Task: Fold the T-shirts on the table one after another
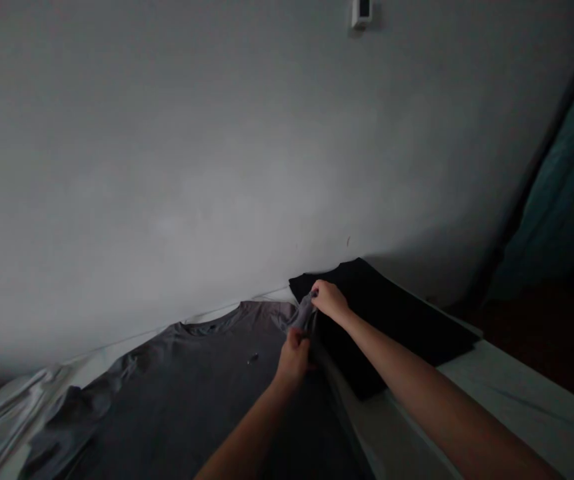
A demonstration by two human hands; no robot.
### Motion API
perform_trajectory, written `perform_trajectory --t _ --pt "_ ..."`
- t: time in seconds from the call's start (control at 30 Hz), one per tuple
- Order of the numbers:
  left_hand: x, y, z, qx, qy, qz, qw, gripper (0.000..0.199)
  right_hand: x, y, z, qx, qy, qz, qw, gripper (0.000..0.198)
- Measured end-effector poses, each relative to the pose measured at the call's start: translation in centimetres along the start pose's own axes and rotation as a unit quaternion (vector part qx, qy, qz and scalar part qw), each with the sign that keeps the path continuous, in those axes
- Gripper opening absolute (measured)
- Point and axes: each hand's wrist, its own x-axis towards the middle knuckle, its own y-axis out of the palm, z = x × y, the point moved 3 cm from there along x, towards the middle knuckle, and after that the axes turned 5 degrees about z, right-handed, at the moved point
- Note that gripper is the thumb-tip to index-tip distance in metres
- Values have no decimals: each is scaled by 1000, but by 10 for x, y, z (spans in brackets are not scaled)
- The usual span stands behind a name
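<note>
A dark grey T-shirt (191, 393) lies spread on a pale surface, its neckline toward the wall and a small mark on the chest. My left hand (293, 360) is closed on the fabric near the sleeve at the shirt's right side. Just beyond it, my right hand (330, 300) pinches the sleeve's end and holds it raised off the surface. The sleeve fabric is bunched between the two hands. Beneath my right forearm lies a flat, folded black cloth (407, 320), close against the shirt's right side.
A pale wall (217, 167) rises right behind the surface, with a small white device (361, 13) mounted high on it. Crumpled whitish fabric (11, 413) lies at the far left. The white surface (527, 387) ends at the right, near a teal curtain (561, 180).
</note>
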Motion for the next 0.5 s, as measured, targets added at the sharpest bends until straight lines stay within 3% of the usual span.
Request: perform_trajectory --t 0.1,0.2,0.3,0.37,0.5 --pt "-3 2 8 -17 -10 83 996 17 -3 -3 0 -39 3 4 999 26" --pt "-8 -30 7 52 42 110 992 15 -4 -5 7 -80 10 -24 996 30" --pt "-10 -107 9 261 57 -25 963 18 1 -2 30 -115 -48 -71 990 34" --pt "-13 -173 14 412 5 -154 898 22 9 11 54 -112 -105 -38 987 31" --pt "-23 -291 33 465 -94 -256 842 32 24 50 105 -86 -148 41 984 28"
